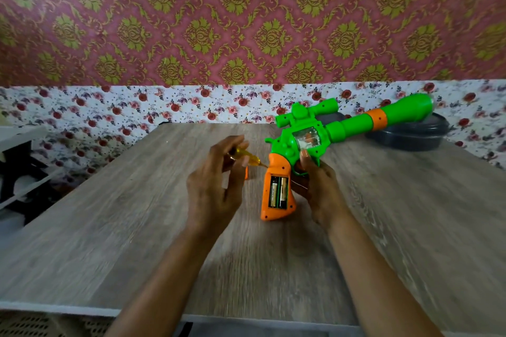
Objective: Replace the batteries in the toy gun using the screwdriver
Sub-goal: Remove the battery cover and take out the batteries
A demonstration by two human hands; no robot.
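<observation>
Two bare forearms reach in from the near edge of the wood-grain desk point(109, 213) and meet towards its middle. The left hand point(213, 186) pinches a screwdriver point(246, 157) by its clear yellow handle, fingers curled round it, with the tip pointing right and down to the top of the toy's orange grip (whether it touches there is hard to tell through the blur).

The right hand point(315, 186) grips the toy gun point(328, 128) from the right side at the trigger area, its fingers wrapped behind the grip and one fingertip showing on the green body. The gun is green with an orange grip and an orange band on the barrel, and it slants up and to the right. Its battery compartment faces the camera, uncovered, with two batteries point(278, 191) lying side by side in it.

A small orange piece point(246, 172) shows just behind the left hand's fingers, mostly hidden. The barrel's wide muzzle sits over a dark round container point(410, 134) at the desk's far right. Beyond the desk a floral cloth point(137, 112) runs below a pink and gold patterned wall point(246, 22).
</observation>
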